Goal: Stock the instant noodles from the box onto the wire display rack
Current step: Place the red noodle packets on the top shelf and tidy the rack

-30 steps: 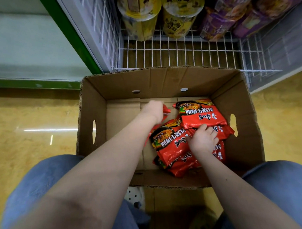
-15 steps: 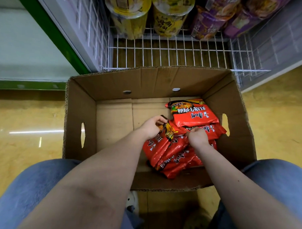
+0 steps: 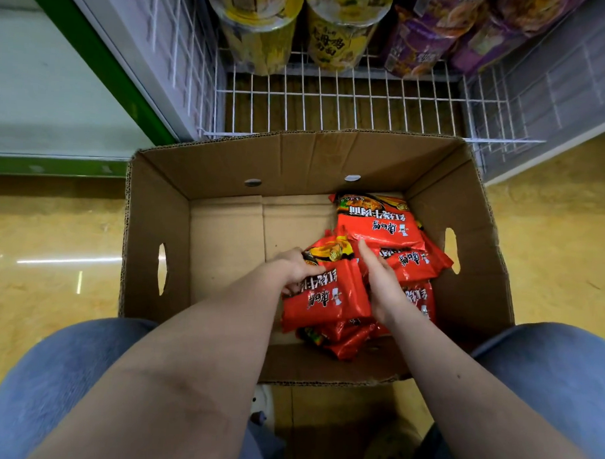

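An open cardboard box stands on the floor between my knees. Several red instant noodle packets lie in its right half. My left hand grips the left edge of a red noodle packet that lies on top of the pile. My right hand presses flat against that packet's right edge, fingers straight. Another red packet lies flat at the far right of the box. The white wire display rack stands just behind the box, its lowest shelf bare at the front.
Yellow noodle cups and purple packets sit at the back of the rack. A green-edged white panel runs along the left. The floor is glossy yellow. The left half of the box bottom is bare cardboard.
The packets that stood bunched on edge between my hands have shifted; one red packet now lies face up on top, held between both hands. My right hand's fingers have straightened.
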Available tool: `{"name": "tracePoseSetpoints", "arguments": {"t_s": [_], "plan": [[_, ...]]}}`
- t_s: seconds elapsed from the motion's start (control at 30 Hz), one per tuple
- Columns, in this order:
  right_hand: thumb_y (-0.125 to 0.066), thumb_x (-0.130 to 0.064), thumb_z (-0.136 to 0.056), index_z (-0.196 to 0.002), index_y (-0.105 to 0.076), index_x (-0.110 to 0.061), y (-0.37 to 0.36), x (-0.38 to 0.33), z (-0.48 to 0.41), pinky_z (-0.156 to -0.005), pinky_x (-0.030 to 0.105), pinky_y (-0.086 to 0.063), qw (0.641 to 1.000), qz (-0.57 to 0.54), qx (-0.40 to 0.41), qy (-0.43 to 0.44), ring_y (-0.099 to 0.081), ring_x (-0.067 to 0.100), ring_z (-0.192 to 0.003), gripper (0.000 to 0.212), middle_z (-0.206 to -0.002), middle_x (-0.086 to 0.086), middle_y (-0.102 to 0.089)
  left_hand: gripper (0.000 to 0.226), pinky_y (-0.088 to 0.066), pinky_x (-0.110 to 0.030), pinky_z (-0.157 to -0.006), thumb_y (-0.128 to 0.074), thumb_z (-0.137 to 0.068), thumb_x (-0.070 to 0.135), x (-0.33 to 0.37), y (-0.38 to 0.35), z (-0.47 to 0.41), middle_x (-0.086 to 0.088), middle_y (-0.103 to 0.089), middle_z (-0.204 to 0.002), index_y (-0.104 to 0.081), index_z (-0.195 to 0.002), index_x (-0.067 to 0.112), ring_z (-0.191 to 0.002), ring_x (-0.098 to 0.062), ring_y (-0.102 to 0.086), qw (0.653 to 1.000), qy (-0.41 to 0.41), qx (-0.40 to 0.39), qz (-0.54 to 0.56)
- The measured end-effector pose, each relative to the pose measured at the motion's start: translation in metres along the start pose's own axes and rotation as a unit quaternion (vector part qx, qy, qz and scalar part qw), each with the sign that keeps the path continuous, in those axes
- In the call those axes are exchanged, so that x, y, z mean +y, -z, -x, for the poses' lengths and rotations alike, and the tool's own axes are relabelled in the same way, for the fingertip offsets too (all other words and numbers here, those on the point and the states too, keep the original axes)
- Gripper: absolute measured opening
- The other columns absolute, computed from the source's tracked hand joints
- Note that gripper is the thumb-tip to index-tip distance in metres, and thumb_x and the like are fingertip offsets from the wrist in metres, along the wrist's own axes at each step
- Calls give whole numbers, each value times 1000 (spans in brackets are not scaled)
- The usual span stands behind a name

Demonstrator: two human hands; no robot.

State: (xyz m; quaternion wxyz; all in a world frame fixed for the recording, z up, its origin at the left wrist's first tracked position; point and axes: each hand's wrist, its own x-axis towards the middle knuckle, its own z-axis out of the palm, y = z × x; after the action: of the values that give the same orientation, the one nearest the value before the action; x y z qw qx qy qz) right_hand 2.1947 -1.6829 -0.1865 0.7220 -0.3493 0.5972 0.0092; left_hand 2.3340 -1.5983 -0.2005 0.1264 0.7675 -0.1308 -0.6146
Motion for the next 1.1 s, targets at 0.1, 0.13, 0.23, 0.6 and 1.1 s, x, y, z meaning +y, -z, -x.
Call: {"name": "tracePoseSetpoints", "arguments": {"t_s": [0.1,0.13,0.23,0.6,1.1], "plan": [[-67,-64,-64,-130,-50,-26,-2,0,2,-90,45,-52,999,-9,-44,-4,-67,26,-102,78,-116,8,-67,69,-45,-43,-100,-47,-87,62,-4,-3,2,-13,-53,-131,-38,-135,13,-114,-30,-55,999,31,0,-41],[-69,-59,-64,-130,-51,-26,-1,0,4,-92,45,-51,998,-5,-59,0,-66,25,-104,76,-117,7,-67,75,-41,-45,-104,-43,-86,66,-4,-4,2,-14,-50,-136,-37,-138,12,-122,-32,-50,996,38,14,-79],[-80,-27,-65,-130,-47,-20,-1,-2,6,-90,44,-50,997,30,-67,3,-63,26,-104,73,-116,7,-65,83,-40,-44,-105,-35,-86,70,-2,-6,4,-16,-38,-142,-36,-141,7,-128,-34,-43,985,56,49,-153],[-69,-3,-76,-125,-46,-17,4,-14,16,-93,48,-50,991,126,-21,46,-63,27,-99,56,-107,9,-63,79,-38,-46,-104,-71,-79,40,9,9,19,-11,-44,-142,-30,-142,15,-129,-30,-44,995,36,-35,82],[-64,7,-76,-103,-58,-25,6,-159,293,-64,33,-54,988,58,-131,55,-66,21,-83,42,-96,7,-66,82,-30,-25,-100,-71,-79,43,91,72,336,-5,-42,-146,-29,-145,19,-132,-24,-40,993,24,-47,103]]}}
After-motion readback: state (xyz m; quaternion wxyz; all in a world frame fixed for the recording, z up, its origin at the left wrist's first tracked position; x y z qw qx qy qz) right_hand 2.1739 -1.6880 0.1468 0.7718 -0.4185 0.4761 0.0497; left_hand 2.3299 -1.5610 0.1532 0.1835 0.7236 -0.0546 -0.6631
